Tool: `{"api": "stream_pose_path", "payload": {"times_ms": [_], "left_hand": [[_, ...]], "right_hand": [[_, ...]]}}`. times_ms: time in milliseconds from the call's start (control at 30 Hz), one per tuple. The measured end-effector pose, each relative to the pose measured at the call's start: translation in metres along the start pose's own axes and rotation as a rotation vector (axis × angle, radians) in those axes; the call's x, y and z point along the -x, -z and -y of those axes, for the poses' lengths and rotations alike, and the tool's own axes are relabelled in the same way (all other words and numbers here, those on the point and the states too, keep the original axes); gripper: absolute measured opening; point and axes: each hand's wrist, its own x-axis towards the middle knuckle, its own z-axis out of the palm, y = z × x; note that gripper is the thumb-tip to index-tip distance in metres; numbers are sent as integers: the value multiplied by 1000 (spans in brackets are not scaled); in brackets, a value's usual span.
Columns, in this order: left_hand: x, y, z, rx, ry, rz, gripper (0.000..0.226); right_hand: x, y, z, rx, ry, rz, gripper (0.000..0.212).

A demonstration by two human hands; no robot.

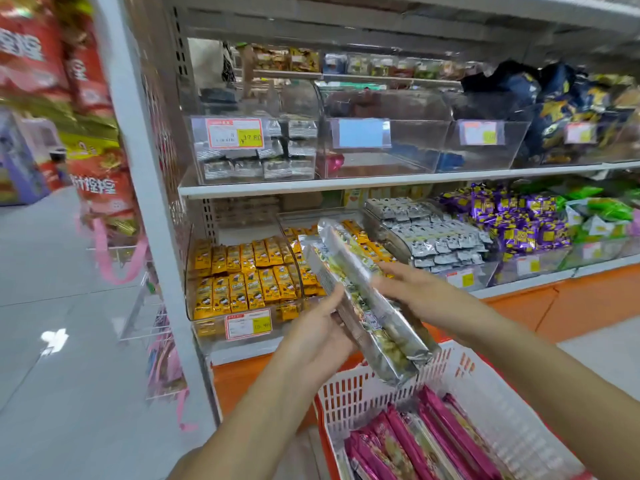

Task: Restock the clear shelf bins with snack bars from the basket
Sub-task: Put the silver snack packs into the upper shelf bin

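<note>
I hold a stack of long silver-wrapped snack bars [363,299] tilted in front of the lower shelf. My left hand [318,327] grips the stack from the left side. From the right, my right hand [412,289] presses against it with fairly straight fingers. Below them stands a white basket [491,393] holding several pink-wrapped snack bars [433,441]. Straight behind the stack is a clear bin [242,278] of yellow-wrapped snacks on the lower shelf. A nearly bare clear bin [381,157] sits on the upper shelf.
More clear bins hold grey packets [436,237], purple sweets [519,223] and black-white packets [256,157]. A white shelf upright [152,202] stands left, with grey aisle floor [52,323] and red hanging packs [100,181] beyond. An orange base panel [571,306] runs under the shelf.
</note>
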Motion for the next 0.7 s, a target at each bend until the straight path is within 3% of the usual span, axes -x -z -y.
{"api": "stream_pose_path", "payload": {"times_ms": [100,267,367,433,567,633,700], "left_hand": [[-1,-4,-9,-70,-59,-23,21],[11,-21,-41,-213,-210,89,20],[22,-30,-77,-477,-332,123,23],[28,-33,-108,-779,-503,5,20],[32,-26,-178,-1329,-976,-505,19],[30,-18,-207,-1574,-1096,-677,30],[26,-8,-229,-1736,-1128,-726,36]], "right_hand": [[4,3,21,398,132,58,97],[4,17,57,363,318,-4,81],[1,38,85,184,357,51,65],[-5,53,109,86,377,79,57],[-29,77,163,-65,309,145,31],[-44,82,192,-17,252,223,17],[-62,83,218,17,180,244,12]]}}
